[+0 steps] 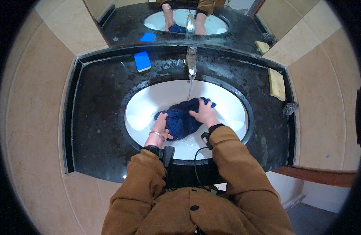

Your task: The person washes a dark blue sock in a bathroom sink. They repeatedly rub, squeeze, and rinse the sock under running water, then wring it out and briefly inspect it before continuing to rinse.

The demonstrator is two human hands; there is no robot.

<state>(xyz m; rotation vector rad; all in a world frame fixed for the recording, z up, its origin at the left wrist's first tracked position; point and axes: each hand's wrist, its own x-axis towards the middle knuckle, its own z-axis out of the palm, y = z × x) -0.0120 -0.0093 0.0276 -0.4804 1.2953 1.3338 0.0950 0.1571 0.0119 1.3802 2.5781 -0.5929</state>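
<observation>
A wet dark blue cloth (180,122) lies bunched in the white oval sink basin (230,117). Water runs from the metal faucet (191,61) at the back of the basin, down by the cloth's far side. My left hand (160,127) is on the cloth's left end, thumb and fingers spread around its edge. On the upper right part of the cloth rests my right hand (206,113), its fingers bent over the fabric. Whether either hand grips firmly is not plain, as the fingertips are partly hidden in the folds.
On the black stone counter (95,117) are a blue-topped sponge (142,61) at back left, a yellowish sponge (276,84) at right and a metal scouring pad (290,108) by the right edge. A mirror (168,38) stands behind the faucet. A black cable (195,164) hangs between my forearms.
</observation>
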